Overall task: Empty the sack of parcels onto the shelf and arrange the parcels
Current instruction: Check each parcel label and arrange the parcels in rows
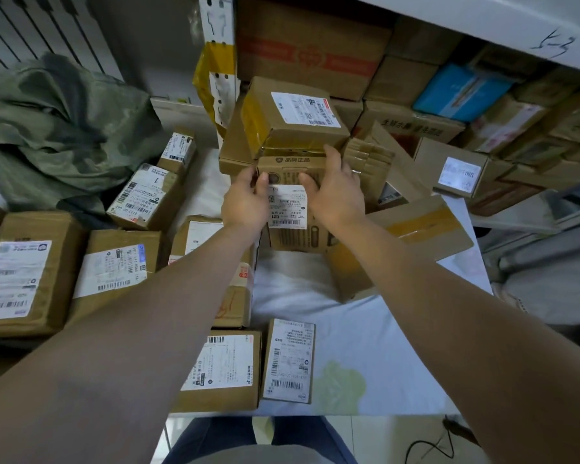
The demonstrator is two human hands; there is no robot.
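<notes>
Both hands hold one brown cardboard parcel (292, 209) with a white label, standing on the white-covered surface (365, 329). My left hand (245, 202) grips its left side, thumb on the front. My right hand (337, 192) grips its right side, fingers over the top edge. A second taped parcel (292, 118) rests tilted right behind and above it. The green sack (57, 128) lies crumpled at the back left. Several labelled parcels lie around: a large one (24, 272) at the far left, one (119, 266) next to it, two small ones (223, 370) (288, 360) near the front edge.
Shelving at the back right is packed with stacked cartons, among them a blue box (462, 92) and a small box with a bright label (459, 174). A flat carton (412, 236) lies right of the held parcel. The shelf upright (220, 61) stands behind. A cable (429, 443) trails on the floor.
</notes>
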